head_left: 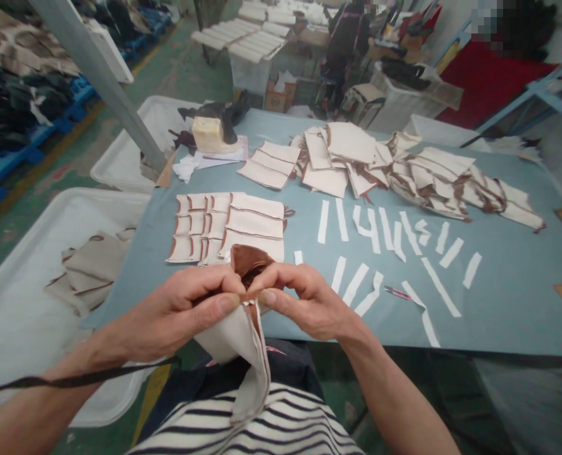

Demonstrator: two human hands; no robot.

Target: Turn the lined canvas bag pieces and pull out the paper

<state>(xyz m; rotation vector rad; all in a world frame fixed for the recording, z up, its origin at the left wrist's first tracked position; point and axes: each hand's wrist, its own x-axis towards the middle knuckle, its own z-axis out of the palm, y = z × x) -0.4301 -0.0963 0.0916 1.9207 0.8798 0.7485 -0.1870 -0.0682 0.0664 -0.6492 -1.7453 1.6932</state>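
Observation:
A cream fabric piece with brown edging and a brown inner side (231, 332) hangs between my hands, in front of my striped shirt. My left hand (186, 309) pinches its brown edge between thumb and forefinger. Close beside it, my right hand (304, 300) pinches the same edge, the thumbs a short gap apart. The piece's lower part droops over the table's near edge. Just beyond my hands, overlapping cream pieces with brown seams (255, 221) lie in a row on the blue-grey table (304, 253).
White strips (351, 284) and small thread snips (397, 292) lie right of my hands. A heap of cream pieces (351, 145) and a yellowish block (208, 134) are farther back. White bins (29, 253) stand left, near a metal post (105, 82). A person (347, 44) is in the background.

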